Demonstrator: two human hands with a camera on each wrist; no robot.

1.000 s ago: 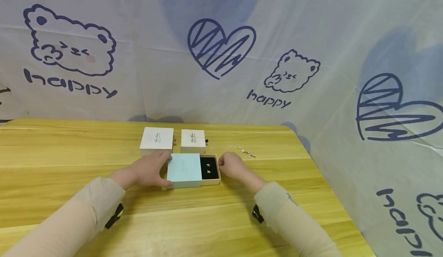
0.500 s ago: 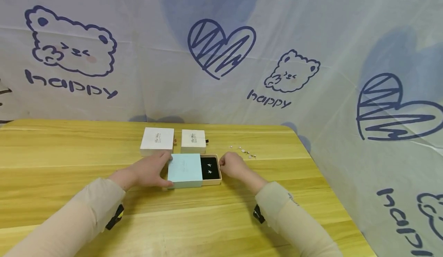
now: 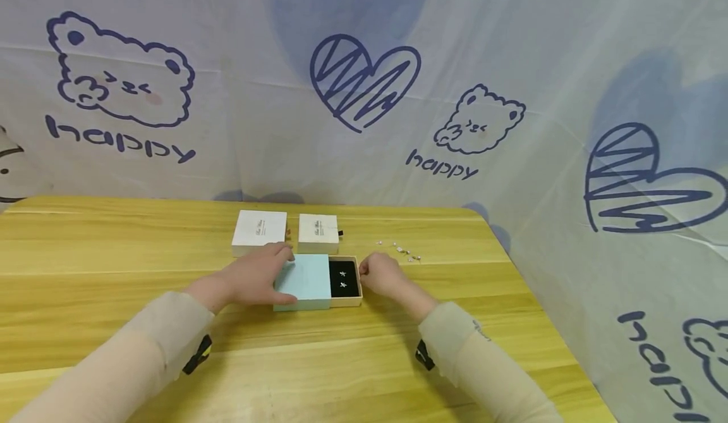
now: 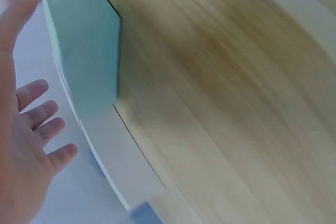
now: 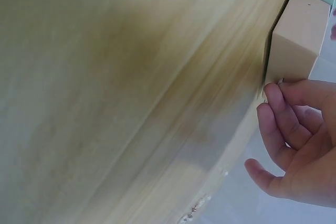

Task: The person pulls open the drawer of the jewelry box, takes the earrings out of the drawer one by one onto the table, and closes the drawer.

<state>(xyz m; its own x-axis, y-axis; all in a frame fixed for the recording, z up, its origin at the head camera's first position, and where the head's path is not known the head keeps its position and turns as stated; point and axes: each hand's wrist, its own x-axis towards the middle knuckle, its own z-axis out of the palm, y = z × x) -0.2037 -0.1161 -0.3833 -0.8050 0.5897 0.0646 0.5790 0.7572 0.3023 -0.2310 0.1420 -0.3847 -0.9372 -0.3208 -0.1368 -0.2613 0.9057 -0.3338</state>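
A pale blue sleeve box [image 3: 309, 277] lies on the table, its cream drawer [image 3: 345, 303] pulled partway out to the right. Two small star-shaped earrings [image 3: 342, 274] sit on the black pad inside. My left hand [image 3: 256, 277] is over the sleeve's left end, fingers spread; in the left wrist view its fingers are loosely extended beside the blue sleeve [image 4: 86, 45]. At the drawer's right end, my right hand [image 3: 383, 274] pinches a small pull tab [image 5: 281, 81] between thumb and fingertip; the fingers hide most of it.
Behind the blue box stand a white box [image 3: 259, 230] and a smaller cream box [image 3: 316, 229] with a black tab. Several tiny earrings [image 3: 400, 250] lie loose on the wooden table [image 3: 318, 366] beyond my right hand. A printed cloth [image 3: 364, 170] hangs behind the table.
My left hand has shifted right, further over the blue sleeve, and its fingers have loosened from the left edge. The right hand and the drawer look almost unchanged.
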